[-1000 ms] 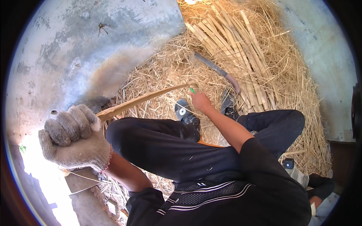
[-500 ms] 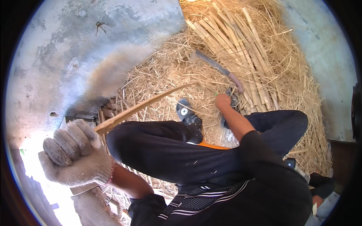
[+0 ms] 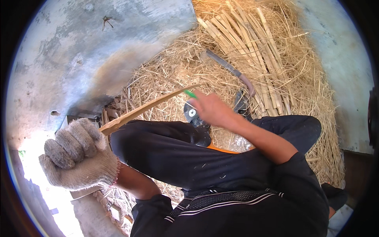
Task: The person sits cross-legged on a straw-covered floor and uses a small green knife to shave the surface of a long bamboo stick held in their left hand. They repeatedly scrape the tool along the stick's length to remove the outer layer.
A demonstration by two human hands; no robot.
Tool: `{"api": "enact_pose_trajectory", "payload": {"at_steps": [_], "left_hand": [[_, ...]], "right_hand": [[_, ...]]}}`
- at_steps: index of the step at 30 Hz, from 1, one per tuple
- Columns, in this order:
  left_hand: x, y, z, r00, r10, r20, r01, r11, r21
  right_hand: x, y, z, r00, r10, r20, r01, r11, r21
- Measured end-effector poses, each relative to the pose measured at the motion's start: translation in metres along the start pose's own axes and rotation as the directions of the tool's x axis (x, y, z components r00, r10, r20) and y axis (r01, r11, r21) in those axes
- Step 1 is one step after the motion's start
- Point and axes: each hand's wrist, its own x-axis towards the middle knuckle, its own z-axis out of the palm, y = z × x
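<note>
My left hand (image 3: 77, 158), in a knitted work glove, is closed around the near end of a long bamboo strip (image 3: 144, 108). The strip slants up and to the right over my left knee and narrows toward its far tip. My bare right hand (image 3: 211, 110) is closed on a small green object (image 3: 190, 94), only part of which shows beside the strip's far end. Motion smears this hand slightly, and its palm side is hidden, so the green object's kind is unclear.
Bamboo shavings (image 3: 169, 67) cover the floor. A machete (image 3: 227, 65) with a brown handle lies beyond my right hand, beside a bundle of split bamboo strips (image 3: 256, 55). My dark shoe (image 3: 191, 112) rests among shavings. Concrete walls (image 3: 98, 51) stand at left and right.
My right hand has moved left with the green object, from near the machete's handle to the strip's far part. My left hand keeps hold of the strip, almost unmoved.
</note>
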Motion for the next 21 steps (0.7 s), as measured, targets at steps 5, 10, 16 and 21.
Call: {"api": "enact_pose_trajectory", "payload": {"at_steps": [5, 10, 16, 21], "left_hand": [[-0.006, 0.005, 0.014, 1.000, 0.007, 0.013, -0.007, 0.999, 0.033], [-0.010, -0.001, 0.018, 1.000, 0.018, 0.017, -0.018, 0.999, -0.026], [-0.009, 0.005, 0.015, 1.000, -0.009, 0.012, 0.009, 0.999, -0.041], [0.004, -0.004, 0.013, 0.962, 0.035, -0.270, -0.003, 0.993, 0.119]], "right_hand": [[-0.008, -0.017, 0.032, 0.989, -0.067, -0.131, 0.066, 0.998, -0.012], [0.013, 0.047, 0.045, 0.983, 0.007, -0.183, -0.021, 0.997, -0.072], [-0.002, 0.009, 0.045, 0.904, -0.301, -0.305, 0.280, 0.954, -0.109], [0.006, -0.016, 0.051, 0.953, -0.173, -0.250, 0.155, 0.984, -0.088]]}}
